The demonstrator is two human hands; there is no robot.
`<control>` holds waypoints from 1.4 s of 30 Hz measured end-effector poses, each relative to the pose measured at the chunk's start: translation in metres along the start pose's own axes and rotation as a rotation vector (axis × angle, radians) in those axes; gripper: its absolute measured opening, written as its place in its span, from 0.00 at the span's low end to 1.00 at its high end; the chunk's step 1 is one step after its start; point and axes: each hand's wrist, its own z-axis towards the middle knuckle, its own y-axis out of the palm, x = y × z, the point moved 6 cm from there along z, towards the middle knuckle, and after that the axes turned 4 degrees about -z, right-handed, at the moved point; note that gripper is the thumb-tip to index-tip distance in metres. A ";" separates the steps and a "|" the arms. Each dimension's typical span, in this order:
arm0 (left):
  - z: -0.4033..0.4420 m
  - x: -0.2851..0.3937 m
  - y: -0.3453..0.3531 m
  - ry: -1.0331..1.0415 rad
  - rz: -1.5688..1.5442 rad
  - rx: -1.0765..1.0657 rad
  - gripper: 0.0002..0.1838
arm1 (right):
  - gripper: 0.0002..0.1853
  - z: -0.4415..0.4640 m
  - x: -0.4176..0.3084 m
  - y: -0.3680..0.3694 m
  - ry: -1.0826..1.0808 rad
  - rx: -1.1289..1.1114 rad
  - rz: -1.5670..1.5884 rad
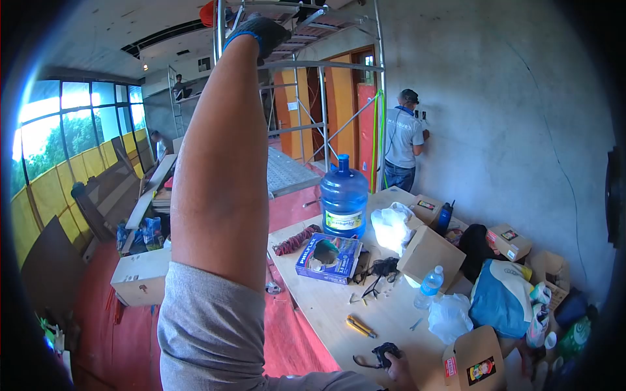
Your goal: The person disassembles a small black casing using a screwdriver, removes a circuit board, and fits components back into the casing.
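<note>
My left hand [262, 36], in a dark glove with a blue cuff, is raised high beside the metal scaffold [319, 98]. Its fingers look curled, but what they hold, if anything, I cannot make out. Low in the view, my bare right hand [398, 370] is closed on a crumpled black item [383, 352] at the table's front edge. Near it on the wooden table [319, 319] lie a yellow utility knife [361, 326] and a clear plastic bag [450, 318]. Farther back sit a blue cardboard box [328, 259] and tangled black pieces [383, 267].
A large blue water jug [343, 199], a small water bottle [428, 287], cardboard boxes [430, 259] and a blue-and-white bag [502, 296] crowd the table. A person [401, 140] stands at the grey wall. Red sheeting [130, 339] covers the floor; a white box [140, 277] stands left.
</note>
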 end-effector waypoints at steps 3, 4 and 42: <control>0.013 -0.003 0.006 0.137 0.138 0.027 0.30 | 0.16 -0.007 -0.009 0.007 -0.006 0.017 -0.018; 0.009 0.003 0.005 0.178 0.245 0.027 0.27 | 0.16 -0.008 -0.013 0.011 -0.004 0.016 -0.026; -0.671 -0.185 0.532 0.255 -0.034 -1.126 0.43 | 0.37 0.030 -0.201 0.108 -0.362 -0.068 -0.062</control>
